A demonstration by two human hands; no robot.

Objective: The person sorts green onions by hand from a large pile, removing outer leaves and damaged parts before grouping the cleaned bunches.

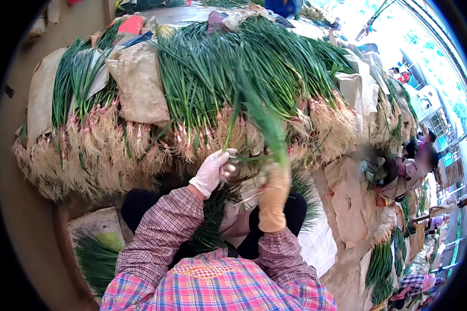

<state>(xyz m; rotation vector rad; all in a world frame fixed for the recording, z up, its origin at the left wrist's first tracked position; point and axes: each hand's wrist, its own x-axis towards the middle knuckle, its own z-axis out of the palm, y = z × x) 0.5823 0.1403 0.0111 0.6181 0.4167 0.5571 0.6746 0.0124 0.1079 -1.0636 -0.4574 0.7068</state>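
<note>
Your right hand (274, 193) in its tan glove is clenched around a light, floppy bunch of green spring onions (264, 122); hold near the roots. Your white-gloved left hand (213, 170) pinches 1 stalk.

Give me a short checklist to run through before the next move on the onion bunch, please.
1. Right hand gripping the bunch: ok.
2. Left hand at the bunch's base, on a leaf: ok.
3. Both hands gloved: ok.
4. Bunch clear of the pile: not ok, it overlaps it.
5. Tool in left hand: cannot tell.
6. Trimmed leaves in lap: ok.
</note>
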